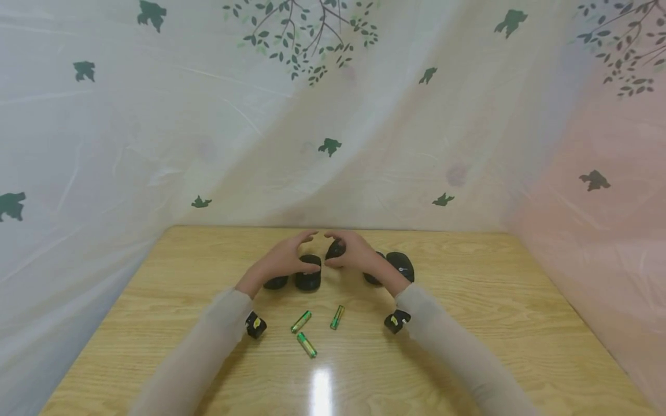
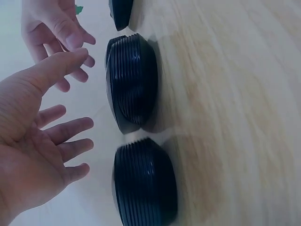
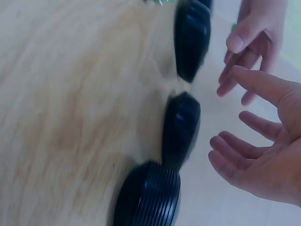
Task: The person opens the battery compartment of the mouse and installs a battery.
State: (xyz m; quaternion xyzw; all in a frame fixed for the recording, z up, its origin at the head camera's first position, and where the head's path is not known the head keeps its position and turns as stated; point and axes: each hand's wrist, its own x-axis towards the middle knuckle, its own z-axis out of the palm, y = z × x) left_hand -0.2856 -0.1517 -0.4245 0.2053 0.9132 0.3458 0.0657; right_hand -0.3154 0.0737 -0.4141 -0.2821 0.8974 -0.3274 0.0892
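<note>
Several black computer mice stand in a row toward the back of the table, among them one [image 1: 309, 279] by my left thumb and a larger one [image 1: 400, 264] at the right end. My left hand [image 1: 285, 257] hovers over the left part of the row, fingers apart and holding nothing. Facing it, my right hand [image 1: 356, 253] is held over the middle, also with nothing in its grasp, and partly hides a mouse [image 1: 335, 249]. In the left wrist view, gaps separate the left fingers from the ribbed sides of two mice [image 2: 136, 82].
Three green batteries lie nearer the front: one [image 1: 301, 322], another [image 1: 307, 345] and a third [image 1: 337, 317]. A pale curtain with leaf prints [image 1: 333, 190] hangs behind the wooden table [image 1: 468, 289]. Each wrist wears a small black camera.
</note>
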